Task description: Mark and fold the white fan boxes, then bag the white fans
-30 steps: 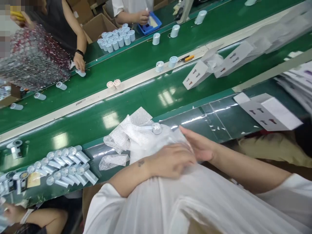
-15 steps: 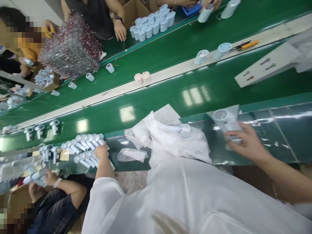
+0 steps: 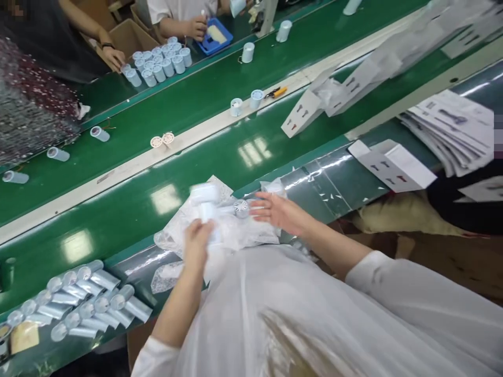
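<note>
My left hand (image 3: 197, 241) is closed around the handle of a light-blue, hair-dryer-shaped device (image 3: 205, 195), blurred by motion, above the pile of plastic bags. My right hand (image 3: 279, 212) is open with fingers stretched out, beside a similar device with a round slotted head (image 3: 241, 208) lying on the bags. White translucent bags (image 3: 176, 230) spread across the bench edge in front of me. Behind my right fingers lies a clear-wrapped item (image 3: 274, 186), partly hidden.
Rows of light-blue devices (image 3: 94, 293) lie at the left. A printed white carton (image 3: 393, 165) and stacked flat cartons (image 3: 451, 131) are at right. Beyond the green conveyor (image 3: 212, 152), co-workers sit near blue cylinders (image 3: 161, 63) and a blue tray (image 3: 214, 36).
The view has shifted right. My left hand has come from the rows to the bags with a device. My right hand has let go of the bagged device and moved inward, open.
</note>
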`<state>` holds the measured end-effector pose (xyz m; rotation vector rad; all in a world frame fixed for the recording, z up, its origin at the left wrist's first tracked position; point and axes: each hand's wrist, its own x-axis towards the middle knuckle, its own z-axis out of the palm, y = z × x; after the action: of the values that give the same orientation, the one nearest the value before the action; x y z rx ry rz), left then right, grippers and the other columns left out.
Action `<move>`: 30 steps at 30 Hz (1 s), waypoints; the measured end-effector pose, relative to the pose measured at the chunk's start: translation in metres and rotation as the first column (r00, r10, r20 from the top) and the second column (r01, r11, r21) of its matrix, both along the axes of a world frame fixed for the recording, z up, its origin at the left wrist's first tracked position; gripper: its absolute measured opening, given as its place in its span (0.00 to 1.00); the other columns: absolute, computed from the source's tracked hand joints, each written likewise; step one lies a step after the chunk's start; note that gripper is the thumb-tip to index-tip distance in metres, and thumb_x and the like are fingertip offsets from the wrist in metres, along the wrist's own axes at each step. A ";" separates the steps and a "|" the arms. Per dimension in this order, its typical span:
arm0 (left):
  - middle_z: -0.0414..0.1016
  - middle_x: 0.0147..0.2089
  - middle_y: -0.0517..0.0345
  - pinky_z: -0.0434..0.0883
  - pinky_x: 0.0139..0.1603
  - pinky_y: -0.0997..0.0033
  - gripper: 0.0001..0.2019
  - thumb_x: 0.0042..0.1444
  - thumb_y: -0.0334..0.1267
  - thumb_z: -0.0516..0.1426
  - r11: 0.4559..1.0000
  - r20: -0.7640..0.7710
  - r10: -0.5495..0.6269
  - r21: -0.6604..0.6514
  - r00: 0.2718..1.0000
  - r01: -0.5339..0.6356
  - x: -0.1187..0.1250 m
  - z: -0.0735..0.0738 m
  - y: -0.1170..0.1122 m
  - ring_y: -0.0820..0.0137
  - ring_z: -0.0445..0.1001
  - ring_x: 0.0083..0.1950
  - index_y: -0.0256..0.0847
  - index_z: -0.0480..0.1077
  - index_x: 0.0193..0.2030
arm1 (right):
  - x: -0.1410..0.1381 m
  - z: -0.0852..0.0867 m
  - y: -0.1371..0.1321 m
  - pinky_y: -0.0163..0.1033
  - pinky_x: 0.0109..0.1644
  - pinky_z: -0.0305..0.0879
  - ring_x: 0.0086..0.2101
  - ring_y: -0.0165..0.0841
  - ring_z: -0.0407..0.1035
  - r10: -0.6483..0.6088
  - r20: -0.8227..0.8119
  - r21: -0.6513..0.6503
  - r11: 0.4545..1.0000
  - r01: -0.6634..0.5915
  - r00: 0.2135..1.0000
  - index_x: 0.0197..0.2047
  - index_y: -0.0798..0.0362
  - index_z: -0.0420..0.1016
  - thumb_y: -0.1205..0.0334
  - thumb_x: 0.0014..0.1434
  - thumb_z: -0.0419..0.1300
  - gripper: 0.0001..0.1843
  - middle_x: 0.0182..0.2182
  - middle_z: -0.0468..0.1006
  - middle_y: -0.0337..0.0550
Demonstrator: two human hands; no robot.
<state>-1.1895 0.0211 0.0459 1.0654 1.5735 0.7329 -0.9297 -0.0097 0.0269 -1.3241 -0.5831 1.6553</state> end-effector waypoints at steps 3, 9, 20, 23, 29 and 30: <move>0.71 0.26 0.61 0.67 0.30 0.72 0.19 0.52 0.55 0.59 0.877 0.061 -0.478 0.085 0.876 0.473 0.092 0.008 -0.001 0.72 0.69 0.28 0.39 0.70 0.30 | 0.007 0.021 0.007 0.47 0.44 0.74 0.38 0.39 0.75 0.014 -0.283 -0.040 0.999 -0.027 0.959 0.38 0.53 0.73 0.44 0.51 0.67 0.22 0.34 0.78 0.47; 0.74 0.47 0.44 0.68 0.52 0.55 0.19 0.51 0.43 0.64 0.140 -0.566 -0.810 0.066 0.152 0.988 0.129 -0.015 -0.005 0.55 0.69 0.52 0.37 0.71 0.47 | 0.106 0.021 -0.037 0.33 0.26 0.72 0.32 0.32 0.72 -0.325 -0.250 -0.107 0.946 0.307 0.912 0.43 0.51 0.72 0.53 0.60 0.60 0.13 0.35 0.76 0.42; 0.74 0.46 0.49 0.72 0.45 0.67 0.10 0.59 0.25 0.49 0.267 -0.636 -0.564 0.464 0.527 0.845 0.083 0.040 -0.019 0.66 0.71 0.46 0.40 0.69 0.36 | 0.072 0.012 -0.095 0.26 0.13 0.62 0.16 0.25 0.64 0.078 -0.698 -0.158 0.953 -0.259 0.711 0.33 0.57 0.69 0.48 0.54 0.61 0.18 0.23 0.73 0.40; 0.74 0.46 0.48 0.72 0.46 0.65 0.09 0.58 0.25 0.50 0.280 -0.536 -0.609 0.544 0.584 0.791 0.078 0.049 -0.027 0.66 0.71 0.47 0.40 0.68 0.34 | 0.052 0.027 -0.073 0.29 0.13 0.63 0.17 0.30 0.69 0.292 -0.717 0.040 0.924 -0.381 0.633 0.35 0.57 0.68 0.47 0.52 0.63 0.20 0.24 0.76 0.42; 0.73 0.36 0.55 0.70 0.41 0.69 0.10 0.57 0.42 0.58 0.908 0.283 -0.417 0.173 0.864 0.382 0.073 0.043 -0.041 0.70 0.72 0.37 0.39 0.68 0.42 | 0.032 0.037 -0.041 0.31 0.15 0.66 0.17 0.31 0.70 0.359 -0.619 0.084 0.915 -0.395 0.698 0.42 0.55 0.64 0.47 0.54 0.65 0.23 0.24 0.78 0.42; 0.73 0.34 0.57 0.69 0.40 0.70 0.13 0.56 0.45 0.60 0.934 0.338 -0.353 0.082 0.872 0.347 0.072 0.041 -0.042 0.71 0.71 0.35 0.38 0.69 0.43 | 0.030 0.036 -0.041 0.30 0.15 0.65 0.16 0.30 0.69 0.360 -0.618 0.095 0.917 -0.388 0.699 0.41 0.55 0.64 0.46 0.53 0.65 0.24 0.23 0.78 0.42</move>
<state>-1.1174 -0.0212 0.0866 1.1258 1.0351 0.6441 -0.9002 -0.0507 0.0624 -0.6071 -0.4198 2.3130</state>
